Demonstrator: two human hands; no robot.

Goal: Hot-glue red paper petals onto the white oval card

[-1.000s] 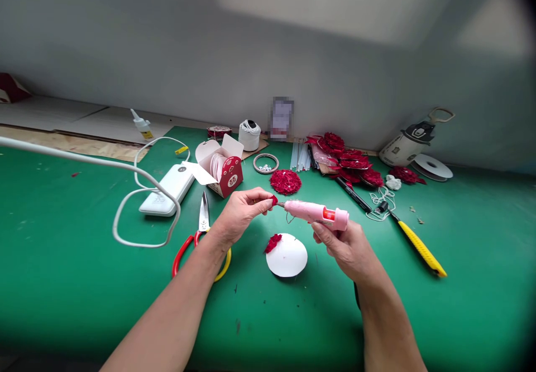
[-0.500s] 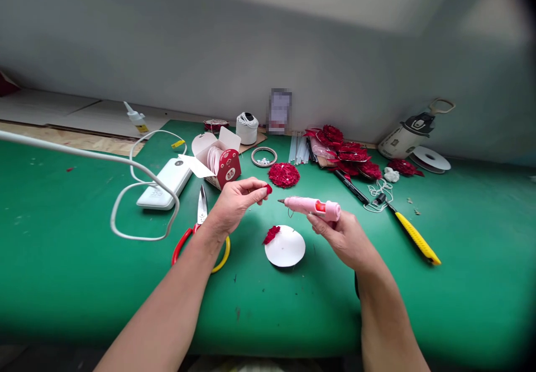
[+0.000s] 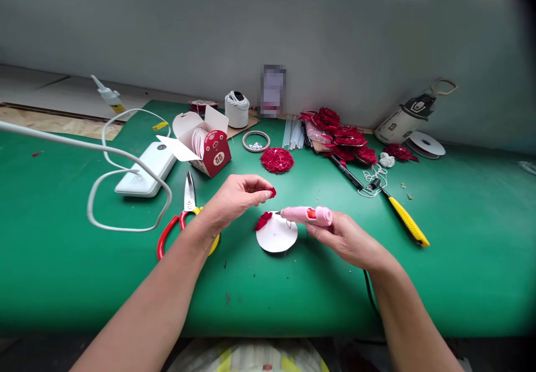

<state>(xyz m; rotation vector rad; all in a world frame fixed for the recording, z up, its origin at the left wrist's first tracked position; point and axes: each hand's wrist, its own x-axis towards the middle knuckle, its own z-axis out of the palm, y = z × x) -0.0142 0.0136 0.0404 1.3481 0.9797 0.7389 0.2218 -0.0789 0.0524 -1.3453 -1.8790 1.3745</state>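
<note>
On green tabletop (image 3: 318,299), round white disc (image 3: 277,239), crinkled red tuft (image 3: 263,221)

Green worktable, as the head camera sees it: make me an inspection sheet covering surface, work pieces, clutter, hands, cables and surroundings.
Surface: green worktable, dark specks and small scraps near the front.
Work pieces: white disc lying flat, red fabric piece at its far left edge; pink glue gun, nozzle by the disc's far edge, contact unclear.
Clutter: scissors, yellow utility knife, black marker, power bank.
Hands: left hand pinches a red petal; right hand grips the glue gun.
Cables: white cable loops near the power bank; black cord below the right wrist.
Surroundings: grey wall behind.
</note>
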